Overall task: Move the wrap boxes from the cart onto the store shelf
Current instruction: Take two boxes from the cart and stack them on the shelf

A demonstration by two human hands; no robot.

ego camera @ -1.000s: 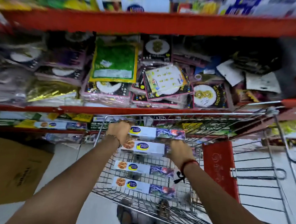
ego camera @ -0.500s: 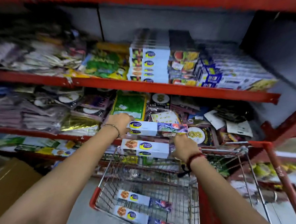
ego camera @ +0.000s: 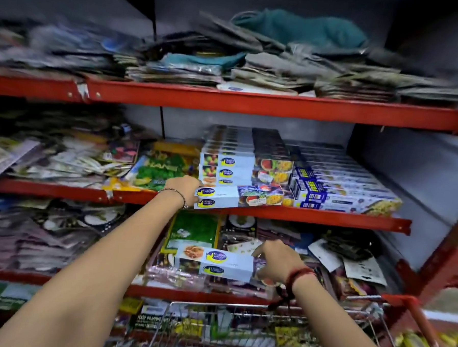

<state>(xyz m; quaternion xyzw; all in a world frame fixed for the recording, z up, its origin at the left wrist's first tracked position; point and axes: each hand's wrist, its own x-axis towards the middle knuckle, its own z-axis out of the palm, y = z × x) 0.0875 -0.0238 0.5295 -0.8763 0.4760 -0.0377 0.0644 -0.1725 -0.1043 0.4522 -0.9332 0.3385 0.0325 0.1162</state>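
Wrap box [ego camera: 238, 197] in left grip [ego camera: 184, 186] now at shelf edge [ego camera: 313, 217]; right grip [ego camera: 277, 259] holds second box [ego camera: 215, 263], lower.

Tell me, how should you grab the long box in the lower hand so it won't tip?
Grip the wrap box nearer its middle, fingers over the top and thumb underneath, coming from the front. It is long and thin and lies level, and the right hand holds only its right end, so the free left end could probably droop.
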